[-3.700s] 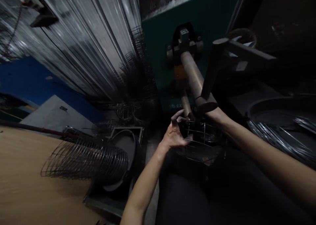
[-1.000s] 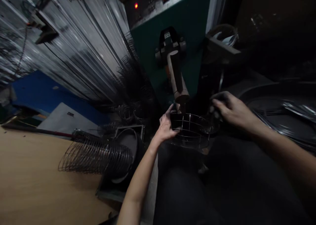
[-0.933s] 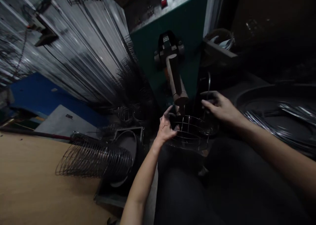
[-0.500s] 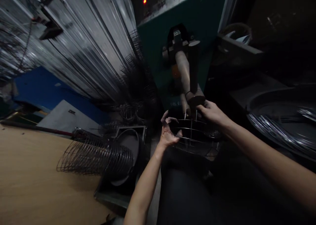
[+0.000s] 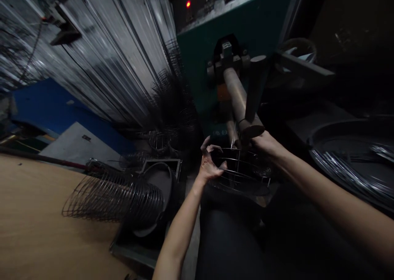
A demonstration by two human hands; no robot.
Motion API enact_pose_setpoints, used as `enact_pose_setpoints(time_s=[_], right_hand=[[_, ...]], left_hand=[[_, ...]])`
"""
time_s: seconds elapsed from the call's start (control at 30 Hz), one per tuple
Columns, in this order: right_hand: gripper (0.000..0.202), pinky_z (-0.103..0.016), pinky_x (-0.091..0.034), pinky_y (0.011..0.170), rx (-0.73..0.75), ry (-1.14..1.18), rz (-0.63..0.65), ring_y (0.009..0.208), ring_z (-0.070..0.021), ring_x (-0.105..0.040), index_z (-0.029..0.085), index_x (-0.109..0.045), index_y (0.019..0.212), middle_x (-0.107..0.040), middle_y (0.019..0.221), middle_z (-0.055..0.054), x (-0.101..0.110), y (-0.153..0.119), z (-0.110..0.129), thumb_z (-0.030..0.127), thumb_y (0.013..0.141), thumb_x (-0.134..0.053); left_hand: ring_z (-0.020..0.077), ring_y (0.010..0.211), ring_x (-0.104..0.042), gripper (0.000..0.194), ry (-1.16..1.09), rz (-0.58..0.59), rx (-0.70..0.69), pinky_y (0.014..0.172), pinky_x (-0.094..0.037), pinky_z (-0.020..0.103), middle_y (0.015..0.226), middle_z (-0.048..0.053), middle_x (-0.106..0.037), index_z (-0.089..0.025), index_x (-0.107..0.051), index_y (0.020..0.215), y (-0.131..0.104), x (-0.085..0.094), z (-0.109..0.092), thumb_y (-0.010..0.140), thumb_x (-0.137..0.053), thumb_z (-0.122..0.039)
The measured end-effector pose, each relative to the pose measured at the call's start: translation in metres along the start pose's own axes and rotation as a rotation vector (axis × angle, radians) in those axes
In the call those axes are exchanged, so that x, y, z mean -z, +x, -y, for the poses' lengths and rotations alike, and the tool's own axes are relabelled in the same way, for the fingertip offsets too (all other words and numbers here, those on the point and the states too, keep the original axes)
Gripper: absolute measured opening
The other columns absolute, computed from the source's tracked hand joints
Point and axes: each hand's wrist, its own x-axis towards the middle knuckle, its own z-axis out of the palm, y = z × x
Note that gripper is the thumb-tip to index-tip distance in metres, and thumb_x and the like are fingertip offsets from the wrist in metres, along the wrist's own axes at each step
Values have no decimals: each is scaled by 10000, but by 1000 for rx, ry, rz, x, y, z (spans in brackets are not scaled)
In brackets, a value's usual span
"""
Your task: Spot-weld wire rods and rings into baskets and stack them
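1 round silver wire frame [image 5: 237, 173], below the grey cylindrical metal arm [image 5: 237, 92], is touched by the left hand [image 5: 211, 164], curved and widely spread; whether anything is held by the half-hidden right hand [image 5: 265, 144] cannot be told.

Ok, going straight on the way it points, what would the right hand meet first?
Likely the lower metal rod beneath the thick bar, though the bar partly hides the right hand and depth is unclear.
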Motion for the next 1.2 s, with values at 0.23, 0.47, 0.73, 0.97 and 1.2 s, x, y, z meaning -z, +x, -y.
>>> enact_pose_setpoints(time_s=[0.23, 0.47, 0.73, 0.97, 1.2], right_hand=[[248, -188, -360, 431, 109, 36, 46, 472, -88, -426, 182, -482, 683, -494, 538, 17, 1, 5, -9, 313, 784, -667], [216, -212, -408, 430, 59, 174, 53, 450, -107, -466, 174, -535, 710, -492, 506, 22, 0, 14, -15, 311, 732, -700], [274, -169, -223, 328, -76, 68, -7, 366, -48, -329, 157, -492, 622, -459, 505, 16, 45, 30, 14, 282, 784, -675], [284, -318, -452, 523, 233, -777, 25, 586, -222, -576, 209, -635, 794, -613, 650, -54, 118, -80, -25, 419, 631, -737], [337, -412, -506, 704, 568, -889, 133, 784, -279, -645, 289, -651, 1051, -683, 920, -65, 166, -156, -23, 425, 799, -472]], left_hand=[[169, 865, -547, 901, 45, 46, 21, 849, -468, 375, 941, 13, -529, -242, -52, 1362, 3, 2, 1, 652, -605, -185], [172, 849, -554, 892, 91, 129, 21, 839, -470, 372, 924, 8, -547, -230, -65, 1376, 12, 12, -4, 663, -599, -199], [231, 969, -549, 925, 217, 240, -159, 884, -447, 431, 1053, 78, -556, -208, -154, 1397, -16, -1, -6, 630, -670, -254], [320, 1028, -545, 845, 328, 835, -451, 886, -409, 493, 1277, 104, -523, -403, -410, 1340, -105, -27, -87, 584, -788, -393], [230, 1134, -534, 571, -43, 148, 260, 920, -447, 367, 1281, 76, -535, -318, -405, 1364, -88, -2, -122, 836, -598, -421]])
